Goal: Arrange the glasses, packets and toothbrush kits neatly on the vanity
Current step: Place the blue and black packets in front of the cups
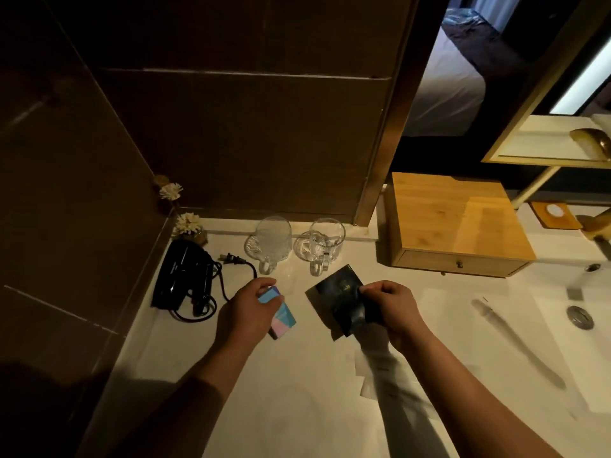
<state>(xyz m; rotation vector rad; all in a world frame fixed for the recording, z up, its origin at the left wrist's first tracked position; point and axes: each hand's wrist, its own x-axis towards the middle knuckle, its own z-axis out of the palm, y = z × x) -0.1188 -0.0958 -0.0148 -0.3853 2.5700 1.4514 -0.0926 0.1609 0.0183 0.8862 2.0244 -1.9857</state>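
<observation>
My left hand (246, 307) is curling its fingers (264, 285) closed around small blue-and-pink packets (281, 317); their number is unclear. My right hand (391, 307) is pinching a fan of dark packets (337, 299), at least two. Two glass mugs (273, 241) (325, 241) are standing side by side at the bench's (264, 391) back edge. The near bench surface is lying open.
</observation>
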